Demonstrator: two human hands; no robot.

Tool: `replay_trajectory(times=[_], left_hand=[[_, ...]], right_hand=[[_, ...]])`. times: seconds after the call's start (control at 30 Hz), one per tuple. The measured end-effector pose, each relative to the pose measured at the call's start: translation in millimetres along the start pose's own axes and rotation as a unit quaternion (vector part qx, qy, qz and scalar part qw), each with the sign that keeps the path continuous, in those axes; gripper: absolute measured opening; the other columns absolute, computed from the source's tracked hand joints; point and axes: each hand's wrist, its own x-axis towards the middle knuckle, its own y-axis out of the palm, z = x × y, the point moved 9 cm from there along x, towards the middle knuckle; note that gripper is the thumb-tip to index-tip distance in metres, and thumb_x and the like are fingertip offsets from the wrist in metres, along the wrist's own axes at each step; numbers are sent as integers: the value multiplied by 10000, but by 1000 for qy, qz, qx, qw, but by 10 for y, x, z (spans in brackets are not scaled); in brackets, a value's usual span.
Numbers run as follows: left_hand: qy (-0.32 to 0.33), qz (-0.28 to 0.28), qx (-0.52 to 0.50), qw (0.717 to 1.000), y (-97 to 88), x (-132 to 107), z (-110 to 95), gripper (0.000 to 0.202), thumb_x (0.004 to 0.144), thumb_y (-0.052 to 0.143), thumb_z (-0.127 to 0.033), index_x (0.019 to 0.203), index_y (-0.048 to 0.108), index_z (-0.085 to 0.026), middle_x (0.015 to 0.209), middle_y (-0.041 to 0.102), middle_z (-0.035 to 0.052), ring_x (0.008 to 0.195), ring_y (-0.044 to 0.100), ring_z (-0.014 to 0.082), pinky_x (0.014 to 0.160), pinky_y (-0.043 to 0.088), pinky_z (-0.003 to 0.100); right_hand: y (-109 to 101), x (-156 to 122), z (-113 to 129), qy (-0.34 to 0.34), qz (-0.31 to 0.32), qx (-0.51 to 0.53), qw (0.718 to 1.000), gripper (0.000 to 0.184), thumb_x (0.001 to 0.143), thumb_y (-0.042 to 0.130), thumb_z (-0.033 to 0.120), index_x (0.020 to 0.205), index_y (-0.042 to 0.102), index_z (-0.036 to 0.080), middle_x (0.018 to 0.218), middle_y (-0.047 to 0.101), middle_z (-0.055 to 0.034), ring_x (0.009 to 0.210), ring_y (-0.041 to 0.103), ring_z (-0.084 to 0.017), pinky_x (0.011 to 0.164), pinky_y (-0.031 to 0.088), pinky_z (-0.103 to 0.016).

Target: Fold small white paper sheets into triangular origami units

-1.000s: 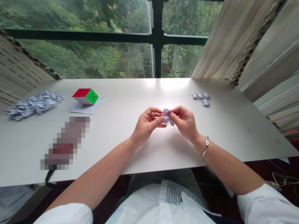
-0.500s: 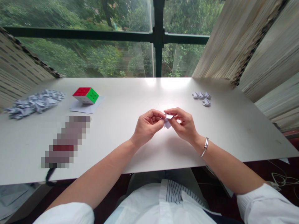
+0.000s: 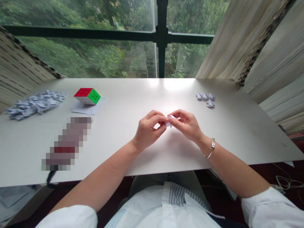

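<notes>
One folded paper [image 3: 168,124] sits pinched between your left hand [image 3: 149,129] and right hand [image 3: 189,124]; align edges, press creases evenly.

"Which surfaces are shining?"

"The bracelet [image 3: 213,144] is gleaming like smooth metal; the tabletop [image 3: 114,126] is giving off a glossy sheen."

"And how is the folded piece [image 3: 168,124] looking?"

"Like matt paper, while the cube [image 3: 87,96] is showing smooth plastic and the curtain [image 3: 228,41] is showing rough, textured cloth."

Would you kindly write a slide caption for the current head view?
Left hand and right hand pinch a folded paper over a white table, a cube at left.
</notes>
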Motion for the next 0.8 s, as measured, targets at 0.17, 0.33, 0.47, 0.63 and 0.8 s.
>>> replay_trajectory(times=[0.17, 0.33, 0.47, 0.63, 0.8], left_hand=[[-67, -2, -67, 995, 22, -34, 185, 136, 781, 668, -119, 900, 687, -181, 860, 670, 39, 745, 638, 127, 696, 530, 256], [-183, 5, -205, 962, 106, -61, 397, 105, 765, 707, -157, 870, 697, -161, 861, 684, 49, 788, 661, 150, 708, 540, 272], [-259, 23, -295, 919, 201, -90, 459, 122, 733, 752, -173, 848, 714, -158, 827, 709, 38, 759, 670, 146, 691, 548, 266], [-290, 14, -306, 907, 197, -116, 481, 128, 727, 775, -233, 805, 716, -150, 777, 710, 31, 689, 660, 137, 667, 554, 276], [-305, 9, -278, 911, 196, -145, 533, 200, 696, 818, -272, 787, 698, -141, 759, 707, 36, 678, 655, 138, 663, 550, 279]], right_hand=[[-12, 10, -64, 15, 1, 15, 1000, 219, 822, 716, 384, 857, 722, 169, 789, 716, -47, 703, 649, -159, 669, 534, -308], [-18, 22, -101, 44, -13, 87, 995, 204, 792, 743, 365, 845, 742, 169, 780, 725, -41, 683, 648, -151, 639, 540, -299], [-26, 26, -122, 78, -31, 124, 989, 222, 758, 771, 366, 847, 752, 163, 750, 732, -38, 658, 669, -151, 626, 566, -299], [5, 26, -129, 93, -23, 132, 987, 253, 749, 774, 380, 863, 754, 155, 756, 743, -48, 656, 692, -159, 639, 581, -311], [30, 17, -156, 92, -15, 112, 989, 254, 757, 762, 391, 846, 756, 153, 722, 727, -37, 629, 653, -136, 611, 550, -287]])
